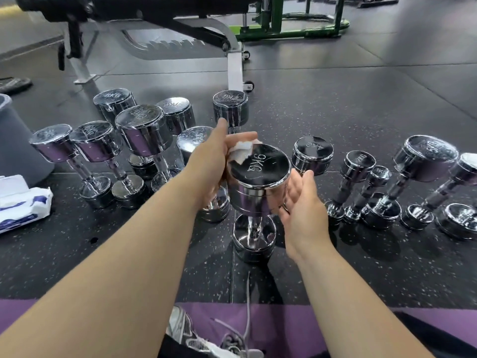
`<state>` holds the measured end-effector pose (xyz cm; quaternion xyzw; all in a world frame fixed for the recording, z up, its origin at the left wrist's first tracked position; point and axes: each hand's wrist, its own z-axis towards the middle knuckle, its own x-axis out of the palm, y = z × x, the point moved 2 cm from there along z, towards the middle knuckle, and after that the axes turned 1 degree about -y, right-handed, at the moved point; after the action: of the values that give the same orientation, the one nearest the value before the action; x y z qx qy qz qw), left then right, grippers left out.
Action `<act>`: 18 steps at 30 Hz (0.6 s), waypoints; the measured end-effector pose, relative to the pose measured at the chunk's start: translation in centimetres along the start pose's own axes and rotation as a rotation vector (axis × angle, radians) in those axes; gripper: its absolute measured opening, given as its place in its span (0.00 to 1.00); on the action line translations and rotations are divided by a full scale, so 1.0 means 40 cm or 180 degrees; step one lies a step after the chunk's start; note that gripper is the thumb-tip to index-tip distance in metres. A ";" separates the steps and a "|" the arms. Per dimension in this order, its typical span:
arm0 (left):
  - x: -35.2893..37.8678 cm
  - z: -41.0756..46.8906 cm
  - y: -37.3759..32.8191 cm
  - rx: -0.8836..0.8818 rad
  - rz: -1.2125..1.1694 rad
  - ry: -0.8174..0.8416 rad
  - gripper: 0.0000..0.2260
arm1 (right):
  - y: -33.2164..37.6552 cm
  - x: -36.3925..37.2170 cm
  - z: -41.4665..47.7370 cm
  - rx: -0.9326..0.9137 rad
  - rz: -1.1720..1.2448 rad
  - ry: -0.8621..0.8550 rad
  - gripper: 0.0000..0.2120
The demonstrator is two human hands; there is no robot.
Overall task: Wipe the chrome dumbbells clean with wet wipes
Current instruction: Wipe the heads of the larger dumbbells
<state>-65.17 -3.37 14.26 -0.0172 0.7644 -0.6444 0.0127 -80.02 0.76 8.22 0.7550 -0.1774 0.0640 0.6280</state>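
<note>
A chrome dumbbell (258, 182) marked 9KG stands upright on the floor in front of me. My left hand (215, 156) holds a crumpled white wet wipe (241, 150) against the far left edge of its top face. My right hand (300, 202) lies flat, fingers straight, against the right side of the upper head. Several chrome dumbbells (140, 130) stand upright in a cluster to the left, and several more (423, 161) stand tilted in a row to the right.
An open pack of wet wipes (23, 200) lies on the floor at the left, beside a grey bin (15, 140). A weight bench (154, 19) and a green frame (291, 24) stand behind. My shoe (196, 334) is at the bottom.
</note>
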 end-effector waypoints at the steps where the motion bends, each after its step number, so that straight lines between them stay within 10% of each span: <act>1: 0.001 -0.001 0.009 -0.0103 -0.0028 0.0013 0.26 | -0.006 -0.001 0.005 -0.0006 -0.0037 0.0052 0.27; 14: 0.005 0.027 -0.001 -0.0349 -0.0502 0.0643 0.35 | 0.112 0.033 0.120 0.0478 -0.0203 0.1046 0.39; 18: 0.015 0.035 0.002 -0.0424 -0.0553 0.0576 0.37 | 0.157 0.068 0.141 0.0295 -0.0542 0.1166 0.29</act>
<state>-65.72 -4.75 13.97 -0.0260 0.7991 -0.5898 -0.1132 -80.38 -6.16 13.76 0.7711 0.0073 0.1550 0.6176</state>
